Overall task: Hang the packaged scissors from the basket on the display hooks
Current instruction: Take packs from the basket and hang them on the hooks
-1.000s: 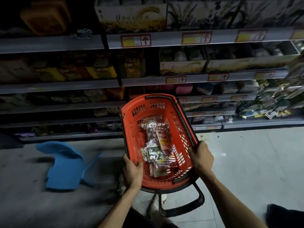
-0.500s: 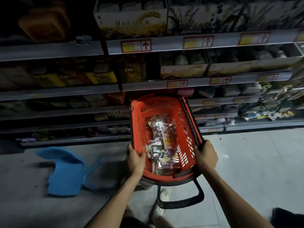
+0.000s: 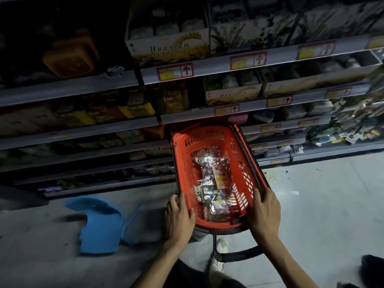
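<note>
An orange plastic basket (image 3: pixel 245 163) with a black rim and handle is held in front of dim shop shelves. Inside it lie several shiny packaged scissors (image 3: pixel 216 183) in a loose pile. My left hand (image 3: pixel 178 217) grips the basket's near left rim. The near right rim is gripped by my right hand (image 3: pixel 264 213). Packaged goods hanging on display hooks (image 3: pixel 357 125) show blurred at the far right edge.
Shelves (image 3: pixel 79 127) with boxed goods and price tags fill the upper view. A blue plastic stool (image 3: pixel 99 223) lies tipped over on the grey floor at left. A white shoe (image 3: pixel 220 254) shows below the basket. Small debris speckles the floor at right.
The basket has moved a little to the right and towards the shelves, both hands still on its near rim. The view has tilted down slightly.
</note>
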Available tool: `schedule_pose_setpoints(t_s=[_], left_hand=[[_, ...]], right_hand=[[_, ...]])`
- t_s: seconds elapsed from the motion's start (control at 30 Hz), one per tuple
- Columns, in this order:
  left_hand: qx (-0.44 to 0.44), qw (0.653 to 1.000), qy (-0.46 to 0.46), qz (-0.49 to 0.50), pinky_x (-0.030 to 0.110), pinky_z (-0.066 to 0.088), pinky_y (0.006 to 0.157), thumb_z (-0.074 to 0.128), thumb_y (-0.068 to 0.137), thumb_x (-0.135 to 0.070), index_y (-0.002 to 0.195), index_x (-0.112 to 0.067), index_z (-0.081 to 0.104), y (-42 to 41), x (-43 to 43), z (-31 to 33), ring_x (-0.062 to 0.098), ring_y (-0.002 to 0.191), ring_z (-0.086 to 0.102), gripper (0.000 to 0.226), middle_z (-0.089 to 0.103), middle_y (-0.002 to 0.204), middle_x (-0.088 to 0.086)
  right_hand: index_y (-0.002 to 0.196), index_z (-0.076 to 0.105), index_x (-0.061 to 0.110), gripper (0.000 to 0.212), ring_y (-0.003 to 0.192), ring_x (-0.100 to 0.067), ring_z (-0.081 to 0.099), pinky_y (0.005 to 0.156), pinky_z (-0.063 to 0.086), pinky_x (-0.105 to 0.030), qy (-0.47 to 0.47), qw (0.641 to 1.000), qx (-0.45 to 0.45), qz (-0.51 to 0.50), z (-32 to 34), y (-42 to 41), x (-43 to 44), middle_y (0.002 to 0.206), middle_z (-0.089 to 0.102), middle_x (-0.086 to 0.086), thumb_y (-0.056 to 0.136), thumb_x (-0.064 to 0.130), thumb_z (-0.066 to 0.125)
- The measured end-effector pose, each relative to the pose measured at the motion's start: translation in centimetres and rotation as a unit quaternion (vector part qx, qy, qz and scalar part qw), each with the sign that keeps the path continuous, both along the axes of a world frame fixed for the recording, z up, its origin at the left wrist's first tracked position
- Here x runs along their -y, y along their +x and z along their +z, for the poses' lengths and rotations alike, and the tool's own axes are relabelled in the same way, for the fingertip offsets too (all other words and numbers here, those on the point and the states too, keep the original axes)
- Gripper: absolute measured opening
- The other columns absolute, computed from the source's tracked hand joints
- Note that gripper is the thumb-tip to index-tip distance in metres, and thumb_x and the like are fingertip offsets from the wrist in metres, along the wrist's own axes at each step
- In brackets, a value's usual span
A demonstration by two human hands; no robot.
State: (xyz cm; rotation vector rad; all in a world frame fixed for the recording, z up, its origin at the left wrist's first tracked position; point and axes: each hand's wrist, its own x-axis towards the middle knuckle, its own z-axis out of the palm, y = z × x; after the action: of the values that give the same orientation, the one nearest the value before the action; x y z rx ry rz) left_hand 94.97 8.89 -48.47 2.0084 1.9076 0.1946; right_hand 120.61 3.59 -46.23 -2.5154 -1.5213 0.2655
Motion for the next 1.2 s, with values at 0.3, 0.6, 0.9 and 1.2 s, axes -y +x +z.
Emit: schedule_pose_setpoints(t_s=[0.3,0.6,0.9,1.2], left_hand=[[-0.066,0.969,0.045,-0.233,0.054,0.058,0.097,0.083,0.081,-0.039,0.12,-0.017,0.073,-4.0,-2.4,0.7,0.036,0.114,0.063,0.046,0.061,0.128,0.014],[-0.047,0.884,0.082,-0.459,0.055,0.027,0.117,0.053,0.089,-0.05,0.129,-0.023,0.067,-6.9,-12.1,-0.7,0.027,0.119,0.059,0.049,0.062,0.119,0.005],[-0.094,0.803,0.02,-0.588,0.059,0.055,0.097,0.09,0.069,-0.046,0.105,-0.023,0.076,-4.8,-20.0,-0.1,0.028,0.104,0.07,0.045,0.07,0.106,0.007],[-0.08,0.783,0.075,-0.613,0.054,0.054,0.093,0.035,0.099,-0.061,0.102,-0.023,0.077,-4.1,-21.7,-3.3,0.03,0.101,0.07,0.057,0.07,0.103,0.006]], right_hand=[[0.116,0.067,0.01,0.057,0.087,-0.033,0.059,0.074,0.052,-0.04,-0.004,0.998,-0.045,0.032,-0.1,-8.3,3.0,0.103,0.061,-0.012,0.061,0.014,0.082],[0.106,0.072,0.011,0.064,0.087,-0.032,0.065,0.073,0.055,-0.038,-0.024,0.994,-0.041,-0.103,0.6,-15.1,0.2,0.101,0.066,-0.008,0.044,0.01,0.089],[0.106,0.072,0.014,0.051,0.089,-0.027,0.065,0.071,0.055,-0.034,-0.03,0.968,-0.064,-0.24,1.6,-18.7,-0.3,0.1,0.068,-0.005,0.059,0.017,0.09],[0.117,0.067,0.024,0.032,0.098,-0.018,0.057,0.081,0.036,-0.022,0.002,0.965,-0.1,-0.241,0.0,-18.5,-0.9,0.107,0.058,0.004,0.087,0.031,0.074]])
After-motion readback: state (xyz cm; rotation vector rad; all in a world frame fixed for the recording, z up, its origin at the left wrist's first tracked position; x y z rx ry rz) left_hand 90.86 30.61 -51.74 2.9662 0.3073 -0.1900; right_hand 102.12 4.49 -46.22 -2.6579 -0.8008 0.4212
